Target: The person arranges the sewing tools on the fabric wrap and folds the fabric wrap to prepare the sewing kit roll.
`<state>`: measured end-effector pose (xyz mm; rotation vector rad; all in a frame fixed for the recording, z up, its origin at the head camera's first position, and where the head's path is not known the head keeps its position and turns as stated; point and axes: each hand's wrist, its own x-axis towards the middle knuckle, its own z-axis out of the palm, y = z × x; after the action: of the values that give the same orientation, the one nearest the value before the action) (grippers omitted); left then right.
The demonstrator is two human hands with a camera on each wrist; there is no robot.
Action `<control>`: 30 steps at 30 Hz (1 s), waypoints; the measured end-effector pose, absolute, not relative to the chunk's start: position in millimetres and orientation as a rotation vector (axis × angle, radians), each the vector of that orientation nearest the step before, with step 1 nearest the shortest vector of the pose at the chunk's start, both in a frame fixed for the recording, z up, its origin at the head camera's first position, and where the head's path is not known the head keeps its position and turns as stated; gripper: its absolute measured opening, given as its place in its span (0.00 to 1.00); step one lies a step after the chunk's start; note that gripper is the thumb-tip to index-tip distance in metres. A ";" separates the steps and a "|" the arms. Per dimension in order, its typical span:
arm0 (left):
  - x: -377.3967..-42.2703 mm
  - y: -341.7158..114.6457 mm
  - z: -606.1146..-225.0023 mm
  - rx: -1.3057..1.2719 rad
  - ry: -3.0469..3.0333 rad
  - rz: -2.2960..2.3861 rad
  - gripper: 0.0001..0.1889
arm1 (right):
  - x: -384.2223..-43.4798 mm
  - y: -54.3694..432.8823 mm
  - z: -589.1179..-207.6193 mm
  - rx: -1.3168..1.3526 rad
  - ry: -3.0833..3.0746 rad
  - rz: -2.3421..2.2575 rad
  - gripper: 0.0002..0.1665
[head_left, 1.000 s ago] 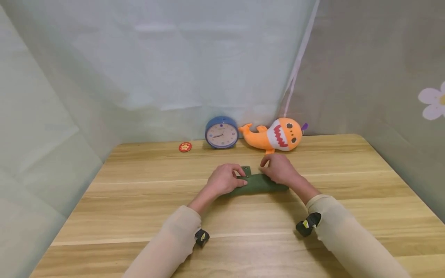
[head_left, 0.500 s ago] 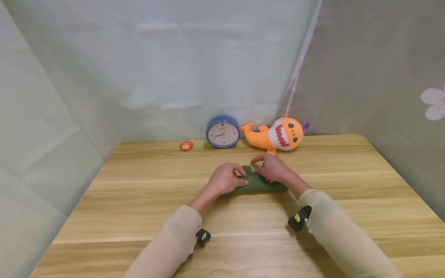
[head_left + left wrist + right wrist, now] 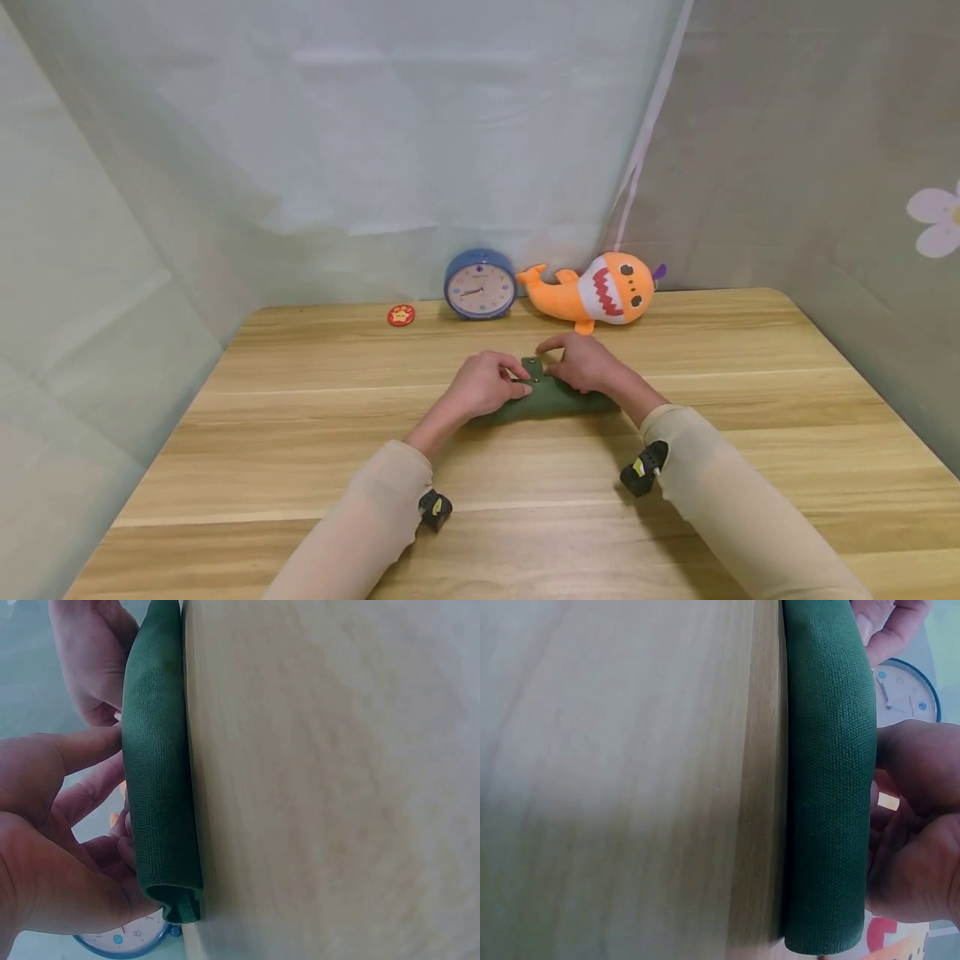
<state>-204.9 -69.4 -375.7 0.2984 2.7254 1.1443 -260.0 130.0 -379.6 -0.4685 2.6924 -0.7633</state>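
Observation:
A rolled green fabric pouch (image 3: 551, 402) lies lengthwise on the table, with a short snap tab (image 3: 532, 366) sticking up from its far side. My left hand (image 3: 482, 385) holds the pouch left of the tab, thumb on top and the other fingers over its far side. My right hand (image 3: 588, 362) rests on the pouch right of the tab, its thumb close to the tab's base and its index finger stretched out behind it. In the left wrist view the pouch (image 3: 159, 772) shows an open, folded end. The right wrist view shows the pouch's rounded other end (image 3: 825, 930).
Along the back of the wooden table (image 3: 300, 467) stand a blue alarm clock (image 3: 481, 285) and an orange plush shark (image 3: 592, 292). A round red badge (image 3: 401, 315) lies left of the clock. Fabric walls (image 3: 360, 150) rise behind and at both sides.
My right hand has moved left along the pouch to the snap tab, its index finger now reaching behind the tab. The left hand has stayed almost in place.

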 end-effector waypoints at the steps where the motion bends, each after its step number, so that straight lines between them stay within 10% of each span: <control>1: -205.1 -69.3 -375.8 0.298 2.728 1.141 0.05 | -260.2 130.1 -380.0 -0.478 2.696 -0.765 0.24; 30: -204.7 -68.1 -373.5 0.290 2.740 1.108 0.06 | -240.7 137.4 -375.0 -0.457 2.602 -1.154 0.08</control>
<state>-204.7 -68.1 -373.5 0.2901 2.7398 1.1076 -240.7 137.4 -375.0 -0.4572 2.6025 -1.1541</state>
